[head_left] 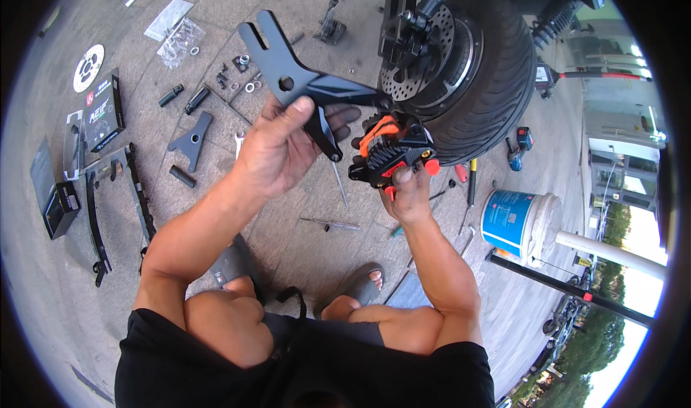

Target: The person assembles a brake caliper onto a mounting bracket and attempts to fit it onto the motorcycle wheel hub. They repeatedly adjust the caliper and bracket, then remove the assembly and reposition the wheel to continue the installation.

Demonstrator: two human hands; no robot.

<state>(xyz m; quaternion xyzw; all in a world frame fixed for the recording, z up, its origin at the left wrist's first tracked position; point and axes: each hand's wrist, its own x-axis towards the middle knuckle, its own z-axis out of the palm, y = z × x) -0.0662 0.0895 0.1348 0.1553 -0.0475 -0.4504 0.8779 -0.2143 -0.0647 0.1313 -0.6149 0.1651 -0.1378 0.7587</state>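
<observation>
The left hand (277,149), half curled, gripped a dark forked bracket (311,85), which partly hid its fingers. To the right, the right hand (409,198) was closed around a black caliper (394,152), fingers mostly hidden; farther right, the caliper overlapped a wheel (497,70).

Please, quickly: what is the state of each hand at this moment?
Left hand: closed on the black three-armed bracket, thumb on top.
Right hand: closed on the black brake caliper with red caps.
</observation>
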